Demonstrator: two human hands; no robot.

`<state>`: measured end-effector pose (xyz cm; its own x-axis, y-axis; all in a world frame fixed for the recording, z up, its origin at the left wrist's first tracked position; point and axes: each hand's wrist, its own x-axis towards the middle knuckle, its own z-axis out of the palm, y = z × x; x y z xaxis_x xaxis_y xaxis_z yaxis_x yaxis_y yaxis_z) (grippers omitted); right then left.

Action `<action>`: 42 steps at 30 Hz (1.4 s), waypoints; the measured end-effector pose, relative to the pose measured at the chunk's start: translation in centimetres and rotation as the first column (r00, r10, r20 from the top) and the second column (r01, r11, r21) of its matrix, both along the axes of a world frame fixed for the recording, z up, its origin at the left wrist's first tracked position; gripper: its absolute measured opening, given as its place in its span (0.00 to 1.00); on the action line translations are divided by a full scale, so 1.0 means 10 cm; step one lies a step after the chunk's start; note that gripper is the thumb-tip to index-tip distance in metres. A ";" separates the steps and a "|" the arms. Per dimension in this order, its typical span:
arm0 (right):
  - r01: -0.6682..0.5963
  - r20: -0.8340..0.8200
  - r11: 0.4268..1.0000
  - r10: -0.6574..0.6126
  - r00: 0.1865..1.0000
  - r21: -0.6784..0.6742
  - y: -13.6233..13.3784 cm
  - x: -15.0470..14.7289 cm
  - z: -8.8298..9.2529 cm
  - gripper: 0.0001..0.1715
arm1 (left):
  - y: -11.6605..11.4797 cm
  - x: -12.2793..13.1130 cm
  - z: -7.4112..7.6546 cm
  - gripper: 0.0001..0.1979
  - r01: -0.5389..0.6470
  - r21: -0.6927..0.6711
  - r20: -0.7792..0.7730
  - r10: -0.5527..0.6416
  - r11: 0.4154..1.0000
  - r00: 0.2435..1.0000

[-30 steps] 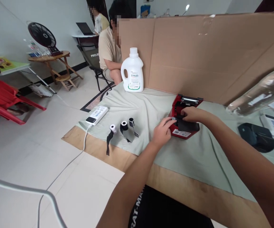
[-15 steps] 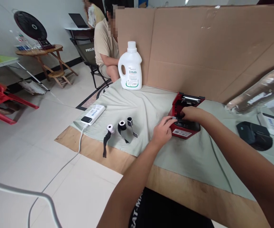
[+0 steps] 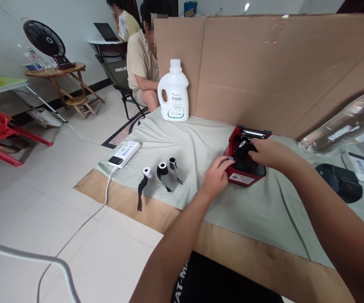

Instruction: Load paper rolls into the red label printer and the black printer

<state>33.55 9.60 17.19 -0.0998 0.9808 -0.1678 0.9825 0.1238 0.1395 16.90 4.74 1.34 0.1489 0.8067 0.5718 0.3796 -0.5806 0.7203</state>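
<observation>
A red and black label printer (image 3: 243,179) stands on the cloth with its lid raised. My left hand (image 3: 216,176) grips the printer's left edge, fingers over the rim. Over the printer's open bay, my right hand (image 3: 264,152) pinches a black paper roll (image 3: 244,147) with a white core. The roll's lower part is hidden in the bay. To the left, a white roll with a dark tail (image 3: 146,172), a black roll (image 3: 162,168) and a thin, nearly used-up roll (image 3: 172,162) stand on the cloth, their strips trailing out.
A white detergent bottle (image 3: 174,94) stands by the cardboard screen (image 3: 248,71). On the left lies a white power bank (image 3: 124,154) with a cable (image 3: 106,193). At right are a black device (image 3: 339,182), another white power bank (image 3: 361,167) and a clear-wrapped roll (image 3: 342,126). A seated person (image 3: 142,63) is behind.
My right hand has risen out of the printer's bay, and the black roll in it now shows. My left hand stays on the printer's edge. The view has tilted slightly.
</observation>
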 end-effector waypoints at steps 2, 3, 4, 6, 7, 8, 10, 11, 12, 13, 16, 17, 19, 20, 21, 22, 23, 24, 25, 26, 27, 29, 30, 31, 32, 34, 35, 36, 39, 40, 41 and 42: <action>-0.024 -0.154 0.993 0.041 0.987 0.112 -0.11 -0.13 0.12 0.19 | 0.00 0.01 -0.01 0.30 0.001 -0.016 0.004 -0.001 1.000 1.000; -0.041 -0.244 0.984 0.083 0.966 0.175 -0.16 -0.24 0.17 0.20 | 0.01 0.01 -0.02 0.29 0.002 -0.020 0.002 -0.001 1.000 1.000; -0.056 -0.323 0.971 0.130 0.937 0.231 -0.20 -0.36 0.22 0.22 | 0.01 0.02 -0.02 0.29 0.001 -0.021 -0.001 -0.001 1.000 1.000; -0.062 -0.438 0.947 0.203 0.876 0.314 -0.22 -0.67 0.27 0.23 | 0.02 0.03 -0.04 0.29 -0.002 -0.010 -0.006 0.002 1.000 1.000; -0.063 -0.476 0.939 0.229 0.849 0.339 -0.20 -0.83 0.27 0.23 | 0.03 0.04 -0.04 0.29 -0.007 -0.005 -0.009 0.007 1.000 1.000; -0.075 -0.501 0.933 0.256 0.827 0.352 -0.16 -0.99 0.25 0.22 | 0.04 0.05 -0.05 0.29 -0.014 -0.008 -0.014 0.013 1.000 1.000; -0.127 -0.515 0.930 0.301 0.803 0.345 -0.03 -1.29 0.16 0.19 | 0.05 0.05 -0.05 0.27 -0.020 -0.046 -0.045 0.018 0.999 0.999; -0.155 -0.506 0.933 0.310 0.805 0.324 0.04 -1.44 0.09 0.18 | 0.05 0.05 -0.05 0.25 -0.017 -0.079 -0.065 0.012 0.997 0.998; -0.182 -0.487 0.939 0.310 0.816 0.293 0.11 -1.57 0.00 0.17 | 0.04 0.04 -0.04 0.23 -0.010 -0.113 -0.078 0.001 0.994 0.997; -0.206 -0.457 0.946 0.303 0.836 0.252 0.18 -1.69 -0.09 0.16 | 0.04 0.02 -0.02 0.21 0.003 -0.140 -0.084 -0.015 0.990 0.996; -0.246 -0.331 0.966 0.260 0.907 0.085 0.31 -1.98 -0.40 0.17 | 0.02 -0.03 0.04 0.22 0.051 -0.164 -0.077 -0.064 0.985 0.995; -0.247 -0.295 0.968 0.245 0.924 0.031 0.33 -2.05 -0.48 0.17 | 0.01 -0.05 0.06 0.22 0.067 -0.164 -0.084 -0.082 0.984 0.993; -0.229 -0.247 0.972 0.209 0.946 -0.053 0.36 -2.13 -0.60 0.17 | 0.00 -0.08 0.10 0.23 0.087 -0.176 -0.102 -0.106 0.981 0.989; -0.216 -0.237 0.973 0.192 0.952 -0.079 0.37 -2.14 -0.62 0.17 | 0.00 -0.08 0.12 0.24 0.091 -0.186 -0.103 -0.112 0.978 0.988; -0.201 -0.238 0.976 0.177 0.955 -0.082 0.37 -2.14 -0.62 0.18 | -0.01 -0.09 0.14 0.24 0.095 -0.197 -0.096 -0.115 0.976 0.989; -0.188 -0.250 0.980 0.168 0.954 -0.059 0.38 -2.12 -0.58 0.21 | -0.01 -0.09 0.16 0.23 0.098 -0.207 -0.079 -0.117 0.973 0.990; -0.174 -0.274 0.985 0.165 0.947 -0.008 0.38 -2.09 -0.53 0.25 | -0.01 -0.09 0.17 0.22 0.102 -0.219 -0.058 -0.118 0.970 0.991; -0.158 -0.308 0.985 0.171 0.936 0.068 0.38 -2.06 -0.45 0.27 | -0.01 -0.08 0.18 0.22 0.108 -0.234 -0.039 -0.120 0.966 0.992; -0.141 -0.347 0.978 0.187 0.919 0.155 0.36 -2.04 -0.36 0.29 | -0.01 -0.08 0.18 0.22 0.111 -0.247 -0.020 -0.120 0.962 0.993; -0.130 -0.382 0.965 0.212 0.899 0.229 0.34 -2.04 -0.27 0.28 | -0.01 -0.08 0.18 0.22 0.115 -0.255 -0.004 -0.120 0.960 0.993; -0.135 -0.410 0.951 0.244 0.879 0.277 0.31 -2.06 -0.19 0.26 | -0.01 -0.08 0.16 0.23 0.120 -0.252 0.006 -0.123 0.960 0.992; -0.196 -0.450 0.940 0.309 0.838 0.280 0.20 -2.17 -0.09 0.22 | 0.01 -0.07 0.13 0.25 0.135 -0.205 0.004 -0.137 0.969 0.991; -0.253 -0.465 0.934 0.345 0.815 0.251 0.13 -2.26 -0.09 0.21 | 0.01 -0.06 0.11 0.24 0.142 -0.172 -0.004 -0.144 0.975 0.990; -0.319 -0.474 0.924 0.382 0.793 0.211 0.05 -2.37 -0.11 0.20 | 0.02 -0.05 0.09 0.24 0.141 -0.146 -0.014 -0.145 0.979 0.989; -0.385 -0.473 0.907 0.418 0.775 0.172 -0.02 -2.50 -0.15 0.19 | 0.03 -0.04 0.07 0.24 0.127 -0.130 -0.025 -0.132 0.983 0.991; -0.491 -0.437 0.866 0.479 0.761 0.094 -0.14 -2.76 -0.28 0.18 | 0.03 -0.01 0.05 0.26 0.061 -0.118 -0.042 -0.066 0.991 0.997; -0.522 -0.407 0.851 0.495 0.767 0.051 -0.18 -2.89 -0.35 0.19 | 0.03 0.01 0.05 0.27 0.020 -0.111 -0.050 -0.026 0.994 0.998; -0.536 -0.379 0.844 0.497 0.781 0.004 -0.21 -3.00 -0.42 0.20 | 0.03 0.02 0.06 0.28 -0.014 -0.098 -0.056 0.008 0.995 0.998; -0.539 -0.345 0.830 0.469 0.813 -0.142 -0.25 -3.22 -0.53 0.19 | 0.02 0.03 0.07 0.27 -0.051 -0.040 -0.060 0.049 0.998 0.997; -0.546 -0.343 0.820 0.470 0.813 -0.172 -0.25 -3.26 -0.54 0.17 | 0.02 0.02 0.08 0.27 -0.053 -0.021 -0.055 0.052 0.998 0.997; -0.557 -0.339 0.810 0.480 0.809 -0.184 -0.26 -3.28 -0.54 0.14 | 0.02 0.01 0.08 0.28 -0.054 -0.004 -0.049 0.054 0.999 0.997; -0.569 -0.331 0.802 0.496 0.803 -0.179 -0.26 -3.30 -0.54 0.13 | 0.01 0.00 0.08 0.28 -0.057 0.009 -0.045 0.057 0.998 0.997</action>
<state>0.51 6.95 11.78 -0.6681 0.6816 -0.2984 0.7430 0.6327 -0.2185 16.93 4.88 2.15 0.1283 0.8103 0.5718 0.4440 -0.5624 0.6975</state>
